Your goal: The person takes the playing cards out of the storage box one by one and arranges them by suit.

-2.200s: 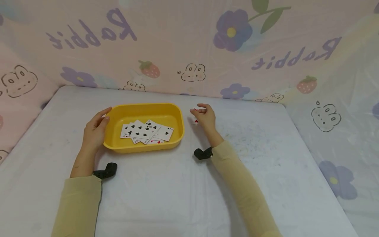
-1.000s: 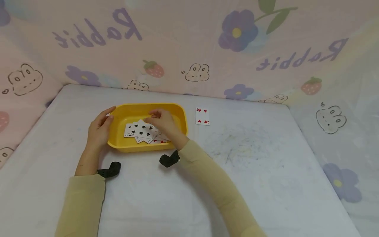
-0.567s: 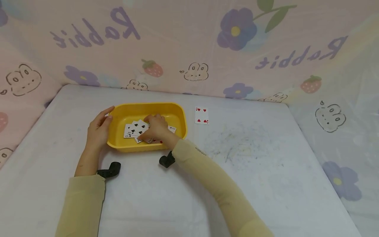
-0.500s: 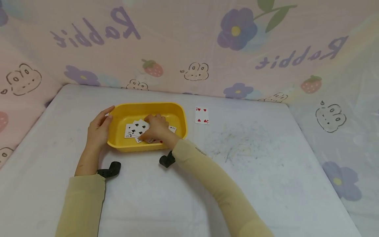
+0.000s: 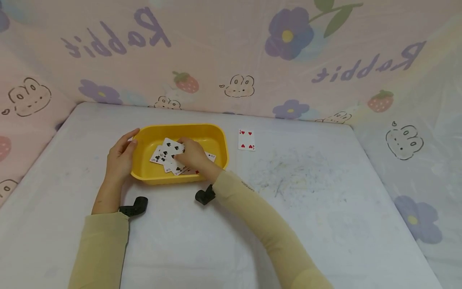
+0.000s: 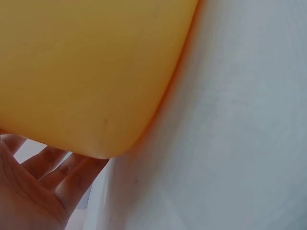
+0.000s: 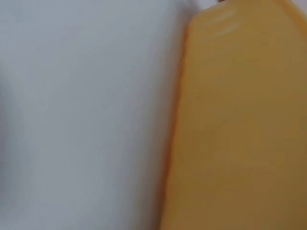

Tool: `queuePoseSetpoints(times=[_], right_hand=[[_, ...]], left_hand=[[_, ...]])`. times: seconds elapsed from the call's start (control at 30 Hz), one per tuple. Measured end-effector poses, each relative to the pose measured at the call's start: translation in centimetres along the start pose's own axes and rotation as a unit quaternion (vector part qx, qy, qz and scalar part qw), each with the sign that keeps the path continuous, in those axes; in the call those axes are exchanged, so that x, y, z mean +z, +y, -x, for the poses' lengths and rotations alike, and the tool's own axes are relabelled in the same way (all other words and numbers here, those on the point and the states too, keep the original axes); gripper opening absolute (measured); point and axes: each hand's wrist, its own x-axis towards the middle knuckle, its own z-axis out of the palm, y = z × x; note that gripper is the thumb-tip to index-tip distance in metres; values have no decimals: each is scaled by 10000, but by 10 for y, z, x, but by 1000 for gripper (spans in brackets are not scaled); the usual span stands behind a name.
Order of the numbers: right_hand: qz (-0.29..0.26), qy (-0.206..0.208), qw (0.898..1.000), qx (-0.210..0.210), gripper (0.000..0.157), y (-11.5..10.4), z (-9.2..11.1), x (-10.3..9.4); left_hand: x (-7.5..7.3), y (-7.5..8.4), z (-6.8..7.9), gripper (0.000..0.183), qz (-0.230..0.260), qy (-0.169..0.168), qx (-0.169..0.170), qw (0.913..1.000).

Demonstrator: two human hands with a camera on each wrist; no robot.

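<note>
the yellow tray (image 5: 173,181) lies with its long axis left to right; the left hand (image 5: 120,157) touches its left end, fingers nearly straight. inside it, the right hand (image 5: 196,156), back upward, pinches a spade playing card (image 5: 171,149), slanting toward upper left.

Left hand (image 5: 120,156) holds its fingers (image 6: 80,180) nearly straight; right hand (image 5: 195,155) pinches

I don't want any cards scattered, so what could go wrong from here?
The right hand pinches a spade card that overlaps other cards in the yellow tray, so they might drag along. The left hand touches the tray's end, and a push could shift it. The four of hearts lies just outside, where the right sleeve might brush it.
</note>
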Motion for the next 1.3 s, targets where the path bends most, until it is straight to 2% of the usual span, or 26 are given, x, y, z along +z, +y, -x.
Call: queuePoseSetpoints(times=[0.1,0.23,0.37,0.43,0.53,0.57,0.6,0.77,0.83,1.03,1.17,1.3], right_hand=[[-546,-21,9984,170,44,2,0,-3],[-1261,97,9912,383,53,5,3,-7],[-1588,205,9861,447,56,7,7,-12],[-1987,158,9786,507,55,8,8,-14],[-2706,40,9605,651,48,11,10,-17],[-2787,24,9578,704,47,11,10,-18],[-2848,19,9556,755,45,12,10,-19],[-1901,502,9769,837,38,17,12,-26],[-1802,662,9772,910,36,18,12,-28],[-2310,808,9645,995,38,21,15,-34],[-2770,1091,9521,702,35,23,18,-40],[-2903,1340,9469,345,34,26,20,-48]], left_hand=[[0,1,0,43,9,2,6,10000],[0,1,0,44,28,-31,-66,10000],[0,0,0,44,-11,-55,-93,9999],[1,0,0,44,-43,-62,-76,9999],[1,0,0,44,-55,-40,-58,10000],[1,0,0,44,-69,-31,-60,10000],[1,0,0,44,-77,-25,-62,9999],[0,1,0,44,-68,-18,-117,9999],[0,1,0,44,-62,-16,-153,9999],[0,1,0,44,-92,-24,-177,9998],[1,0,-1,44,-127,-2,-135,9998],[1,-1,-1,43,-98,9,-142,9998]])
